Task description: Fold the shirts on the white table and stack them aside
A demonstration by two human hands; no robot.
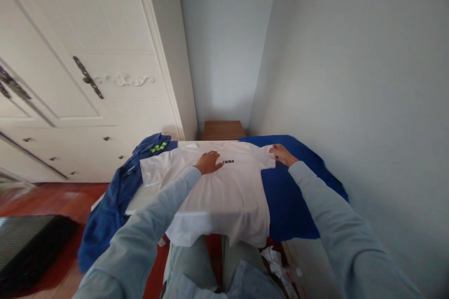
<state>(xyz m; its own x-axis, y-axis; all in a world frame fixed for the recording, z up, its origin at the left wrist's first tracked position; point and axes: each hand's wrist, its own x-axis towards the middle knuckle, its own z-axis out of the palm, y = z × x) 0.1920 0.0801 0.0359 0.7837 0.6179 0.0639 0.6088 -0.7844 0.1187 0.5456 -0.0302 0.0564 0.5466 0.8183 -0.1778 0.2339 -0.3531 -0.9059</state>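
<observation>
A white T-shirt [228,191] with "CHINA" printed on its chest lies spread out in front of me, its hem hanging over the near edge. My left hand [209,162] rests flat on the chest of the shirt, just left of the print, fingers stretched out. At the right sleeve's end, my right hand [282,154] pinches the sleeve edge between thumb and fingers. Under the shirt's right side spreads a plain blue cloth [291,201]. A blue garment [122,191] with yellow-green strips lies bunched at the left, beside the other sleeve.
A white wardrobe [105,32] with dark handles stands at the left, and a bare wall [368,79] rises at the right. Behind the shirt is a brown wooden box-like piece [224,130]. A black-edged object [38,252] sits on the reddish floor. Crumpled white material [277,264] lies low right.
</observation>
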